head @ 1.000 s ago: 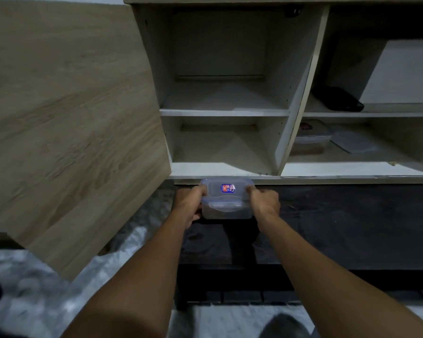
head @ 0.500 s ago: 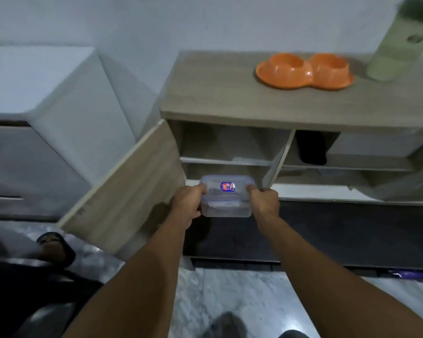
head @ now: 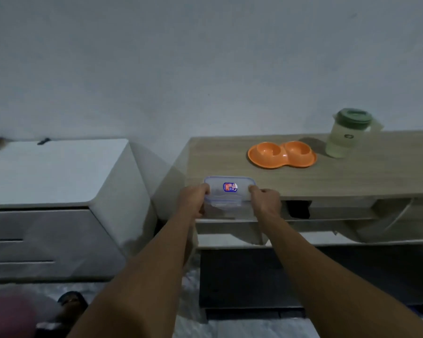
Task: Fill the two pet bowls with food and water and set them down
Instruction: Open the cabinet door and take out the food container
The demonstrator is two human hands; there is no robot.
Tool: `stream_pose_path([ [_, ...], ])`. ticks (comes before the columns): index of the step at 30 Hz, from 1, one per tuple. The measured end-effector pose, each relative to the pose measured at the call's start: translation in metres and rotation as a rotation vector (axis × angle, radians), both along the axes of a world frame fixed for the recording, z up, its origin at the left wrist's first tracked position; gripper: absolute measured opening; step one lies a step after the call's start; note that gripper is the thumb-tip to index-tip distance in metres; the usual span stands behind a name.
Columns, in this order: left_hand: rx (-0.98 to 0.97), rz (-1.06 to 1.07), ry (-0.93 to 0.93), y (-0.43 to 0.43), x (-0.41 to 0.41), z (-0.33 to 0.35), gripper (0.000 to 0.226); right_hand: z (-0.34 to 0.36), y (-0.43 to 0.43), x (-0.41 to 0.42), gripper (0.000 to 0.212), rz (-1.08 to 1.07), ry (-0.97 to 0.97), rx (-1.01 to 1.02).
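Orange plastic double pet bowl [head: 282, 154] is what our work serves. It lies on the desk beyond the fingers and off to their right, with both hollows bare as far as we can see. We begin, though, with what is nearest.

Our left hand [head: 193, 200] and right hand [head: 265, 200] hold a small clear plastic rectangular container [head: 228, 191] by its short ends. It has a blue-edged clip lid and a red and blue sticker. The fingers [head: 204, 189] of each hand are curled round their end. The box sits level between them, lid on, with one clip flap facing us. Its contents we cannot make out. It is at the front edge of the pale wood-grain desk [head: 217, 157], and we cannot tell whether its base touches the top.

Below the fingers are open cupboard shelves [head: 327, 215]. Well to their left stands a white drawer cabinet [head: 54, 167].

Past the bowl, further right of the fingers, a pale green plastic jug with a dark green lid [head: 347, 135] stands upright, near the bowl but apart from it.

We judge the step in hand to be bringing the food to the desk, with neither food nor water poured yet. The next move calls for resting the container on the bare wood just ahead of the fingers, short of the bowl. One hand can then steady it while the other lifts the clips.
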State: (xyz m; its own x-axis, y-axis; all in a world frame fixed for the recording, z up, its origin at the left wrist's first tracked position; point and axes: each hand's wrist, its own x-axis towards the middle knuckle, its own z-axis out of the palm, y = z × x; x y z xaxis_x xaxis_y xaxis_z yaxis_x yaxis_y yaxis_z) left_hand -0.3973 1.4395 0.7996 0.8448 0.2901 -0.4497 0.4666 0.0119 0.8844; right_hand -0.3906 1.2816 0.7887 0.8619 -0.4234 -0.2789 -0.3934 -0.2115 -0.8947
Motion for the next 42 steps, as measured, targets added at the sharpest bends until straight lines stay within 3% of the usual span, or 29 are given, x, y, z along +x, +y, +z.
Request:
stream_pose_path([
  [9, 0.043, -0.027, -0.061, 0.014, 0.043, 0.009, 0.019, 0.021, 0.006, 0.034, 0.037, -0.013, -0.023, -0.030],
  [14, 0.058, 0.008, -0.054, 0.013, 0.087, 0.007, 0.013, 0.017, 0.008, 0.080, 0.037, 0.005, -0.034, -0.072],
  [24, 0.074, 0.146, -0.015, 0.017, 0.196, -0.010, 0.006, -0.002, 0.015, 0.208, 0.038, 0.113, -0.044, -0.054],
  [42, 0.045, 0.117, 0.080, 0.065, 0.295, -0.055, 0.009, -0.052, 0.060, 0.304, 0.037, 0.148, 0.085, -0.060],
])
